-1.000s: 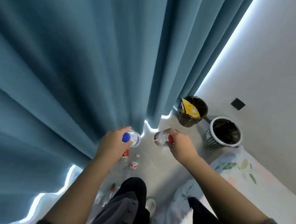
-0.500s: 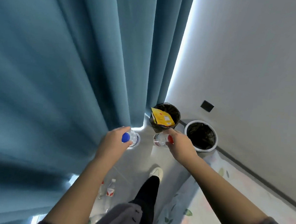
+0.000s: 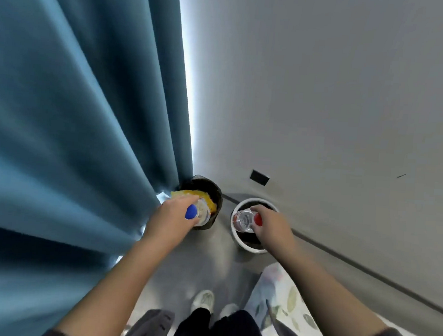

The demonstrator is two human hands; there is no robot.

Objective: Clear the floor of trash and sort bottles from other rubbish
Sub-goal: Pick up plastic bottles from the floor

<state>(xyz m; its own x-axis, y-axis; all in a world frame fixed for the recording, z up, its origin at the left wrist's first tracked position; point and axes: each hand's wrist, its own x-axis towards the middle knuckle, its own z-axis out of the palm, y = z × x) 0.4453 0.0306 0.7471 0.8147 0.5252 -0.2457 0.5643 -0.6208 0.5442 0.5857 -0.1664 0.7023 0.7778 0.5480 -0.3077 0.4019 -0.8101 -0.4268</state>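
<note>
Room corner, looking down. The grey floor (image 3: pixel 208 261) is smooth with a dull sheen and runs from 6 o'clock up to the corner at centre frame. A teal curtain (image 3: pixel 75 105) fills the 9 o'clock side in heavy folds reaching the floor, and we note a strip of daylight along its edge toward 12. A plain grey wall (image 3: pixel 338 97) takes the 3 o'clock side. There is a small black plate (image 3: pixel 259 177) low on it, and a dark skirting line (image 3: pixel 365 273) runs off toward 4.

Two bins stand in the corner, near each other but apart. The dark bin (image 3: pixel 218 194) is against the curtain with a yellow wrapper (image 3: pixel 210 202) in it. The white bin (image 3: pixel 249 248) is at its 3 o'clock, dark inside.

The left hand (image 3: pixel 169 222) has its fingers curled round the blue-cap bottle (image 3: pixel 202 213), which from here sits over the dark bin. The right hand (image 3: pixel 271 227) has its fingers curled round the neck of the red-cap bottle (image 3: pixel 244 219), over the white bin's mouth. Both caps face us.

A floral cloth (image 3: pixel 279 298) lies on the floor at 5 o'clock, and a pale shoe (image 3: pixel 203 299) is at 6.
</note>
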